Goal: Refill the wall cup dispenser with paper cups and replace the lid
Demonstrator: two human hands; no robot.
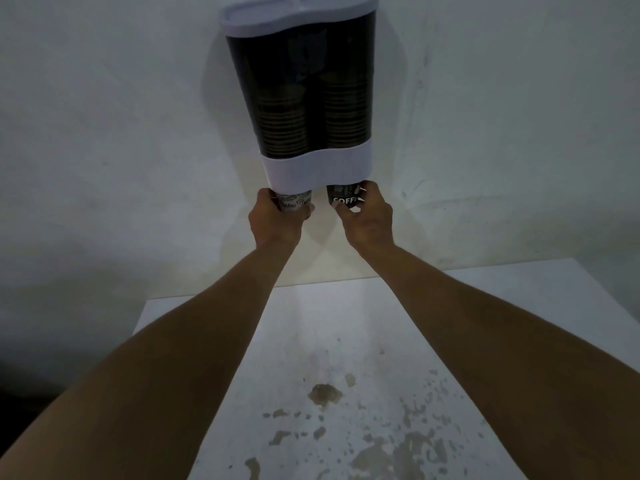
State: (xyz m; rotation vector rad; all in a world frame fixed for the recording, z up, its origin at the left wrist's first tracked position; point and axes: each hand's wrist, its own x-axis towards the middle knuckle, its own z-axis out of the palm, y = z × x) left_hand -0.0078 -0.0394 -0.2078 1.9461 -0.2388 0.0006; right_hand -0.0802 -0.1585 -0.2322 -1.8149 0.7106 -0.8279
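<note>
Paper cups, frame centre | left hand (273, 216) grips light cup (296, 204) | right hand (367, 218) grips dark cup (343, 197) | lid (273, 19) on | risk: tugging drags stacks from dispenser (304, 98)

The tall plastic wall dispenser (301, 88) shows a smoky black see-through body, capped by a pale white lid (277, 15) and a white bottom band (317, 169). Left paper cup (294, 204) wears white with dark lettering; right paper cup (343, 197) goes black (white "COFF" print). White tabletop (311, 341), brown blotches.
</note>
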